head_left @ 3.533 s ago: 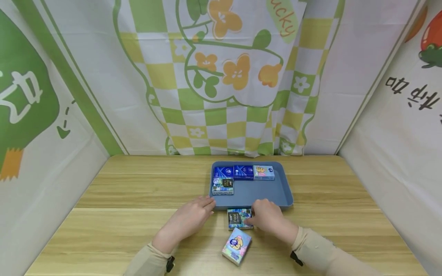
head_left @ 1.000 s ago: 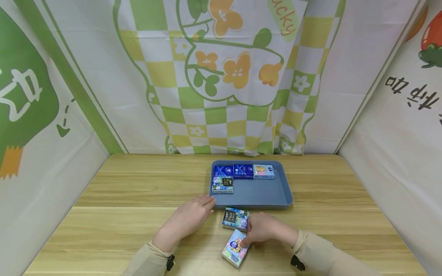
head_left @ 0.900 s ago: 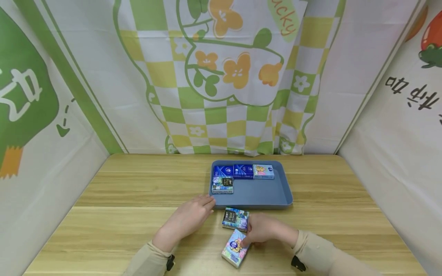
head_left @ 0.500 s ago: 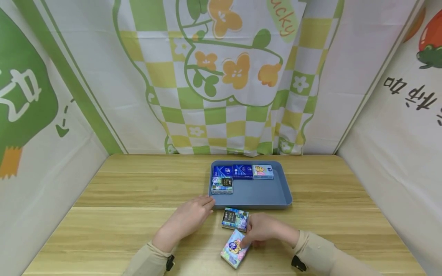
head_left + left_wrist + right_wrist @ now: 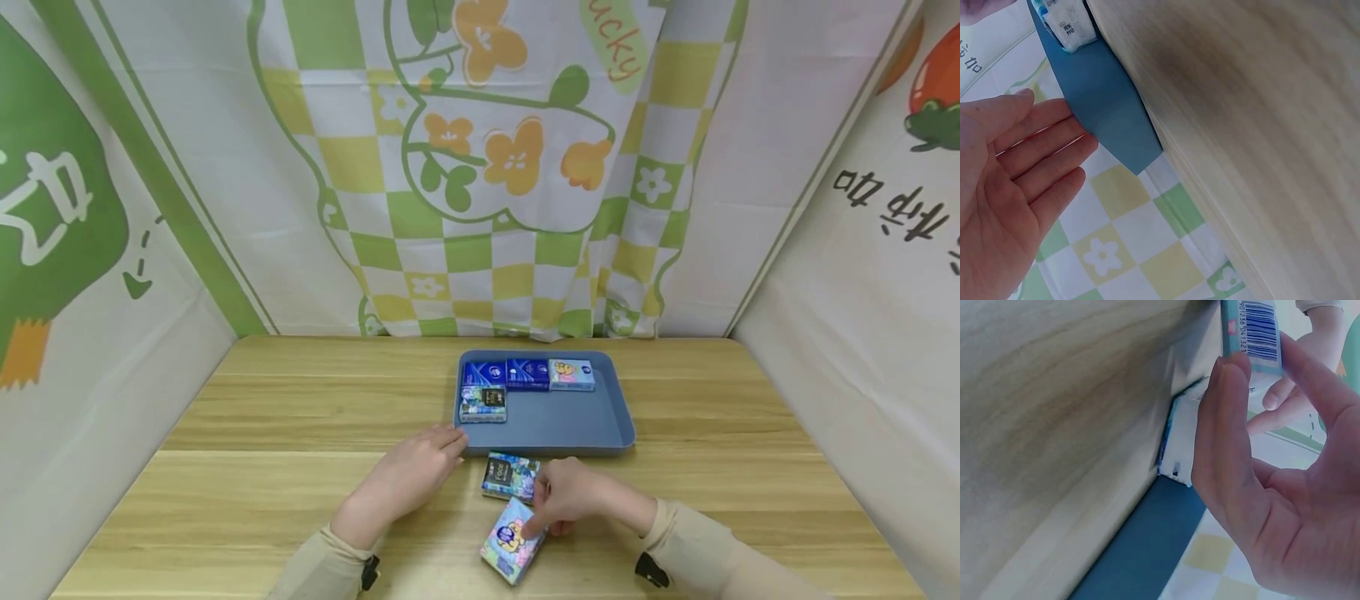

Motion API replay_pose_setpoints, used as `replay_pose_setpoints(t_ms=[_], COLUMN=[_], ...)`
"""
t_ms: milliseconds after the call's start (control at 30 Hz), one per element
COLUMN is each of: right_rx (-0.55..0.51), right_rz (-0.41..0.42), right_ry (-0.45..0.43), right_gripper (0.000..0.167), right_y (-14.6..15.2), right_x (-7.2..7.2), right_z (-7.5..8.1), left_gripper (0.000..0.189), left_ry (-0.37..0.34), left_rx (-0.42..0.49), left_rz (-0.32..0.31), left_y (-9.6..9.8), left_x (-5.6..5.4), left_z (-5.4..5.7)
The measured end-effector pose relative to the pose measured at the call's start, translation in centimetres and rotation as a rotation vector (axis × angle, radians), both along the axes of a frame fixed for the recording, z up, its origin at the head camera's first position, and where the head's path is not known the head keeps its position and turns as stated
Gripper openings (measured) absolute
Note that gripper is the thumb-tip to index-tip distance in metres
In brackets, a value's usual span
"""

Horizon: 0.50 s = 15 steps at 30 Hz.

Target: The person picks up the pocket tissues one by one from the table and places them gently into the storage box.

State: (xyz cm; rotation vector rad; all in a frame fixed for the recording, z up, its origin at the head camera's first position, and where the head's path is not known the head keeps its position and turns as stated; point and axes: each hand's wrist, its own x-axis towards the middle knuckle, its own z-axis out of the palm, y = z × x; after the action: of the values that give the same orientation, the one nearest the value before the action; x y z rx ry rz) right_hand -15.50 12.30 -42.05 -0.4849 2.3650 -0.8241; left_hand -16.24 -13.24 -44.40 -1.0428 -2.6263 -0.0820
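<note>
A light blue pack of pocket tissues (image 5: pixel 504 552) with a yellow cartoon figure lies slanted near the table's front. My right hand (image 5: pixel 577 497) pinches its right side, thumb on top; in the right wrist view the fingers (image 5: pixel 1225 431) meet the pack's barcoded end (image 5: pixel 1259 331). Just behind it lies a floral tissue pack (image 5: pixel 501 477) with a black label, close to my right fingers. My left hand (image 5: pixel 411 468) rests at the front left corner of the blue tray (image 5: pixel 566 421), and its fingers (image 5: pixel 1054 128) lie straight against the tray wall in the left wrist view.
Along the tray's back stand two dark blue packs (image 5: pixel 528 375) and a light blue one (image 5: pixel 573 375). Another floral pack (image 5: pixel 483 406) sits in the tray's left part. The wooden table (image 5: pixel 300 408) is enclosed by printed cloth walls (image 5: pixel 517 275).
My right hand has moved from the floral pack on the table to the light blue pack and pinches it. That floral pack has shifted slightly left and turned. My left hand stays put.
</note>
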Motion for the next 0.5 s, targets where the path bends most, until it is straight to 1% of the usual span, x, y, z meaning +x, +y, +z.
replay_pose_setpoints(t_ms=[167,267,500], right_rx=[-0.001,-0.004,0.008], right_rz=[0.004,0.019,0.052], right_ry=[0.008,0.008,0.026], right_gripper=[0.029,0.027,0.022], right_y=[0.20,0.33,0.49], right_x=[0.16,0.15,-0.19], right_z=[0.58,0.82,0.91], left_gripper=[0.030,0.031,0.030], left_ry=[0.008,0.003,0.003], left_rx=[-0.002,-0.004,-0.005], left_rz=[0.003,0.009,0.008], left_y=[0.06,0.08,0.11], left_x=[0.06,0.12,0.19], left_z=[0.07,0.09,0.14])
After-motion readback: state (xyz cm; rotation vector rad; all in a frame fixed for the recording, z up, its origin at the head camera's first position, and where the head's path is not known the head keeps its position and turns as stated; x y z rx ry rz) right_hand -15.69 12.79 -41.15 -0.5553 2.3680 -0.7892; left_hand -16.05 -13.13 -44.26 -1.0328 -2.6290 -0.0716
